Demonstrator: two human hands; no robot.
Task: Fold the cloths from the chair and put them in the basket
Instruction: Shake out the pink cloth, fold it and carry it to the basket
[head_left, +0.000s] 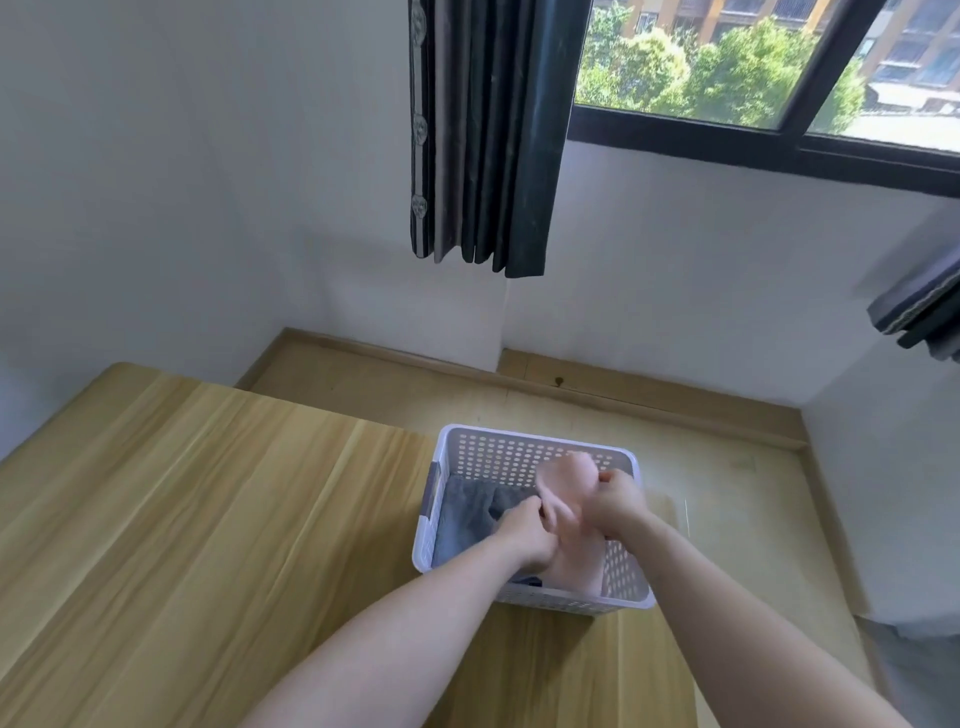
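Note:
A white perforated basket (498, 447) stands on the wooden table near its right edge. A grey cloth (465, 512) lies inside it on the left. Over the basket's right half both hands hold a pale pink cloth (566, 480), blurred by motion. My left hand (524, 532) grips the cloth's left side and my right hand (618, 506) grips its right side. The lower part of the pink cloth reaches down into the basket. No chair is in view.
The wooden table (208, 519) stretches to the left and towards me. Beyond it lie a wooden floor (675, 431), white walls, a dark curtain (483, 135) and a window. A dark fabric item (924, 306) shows at the right edge.

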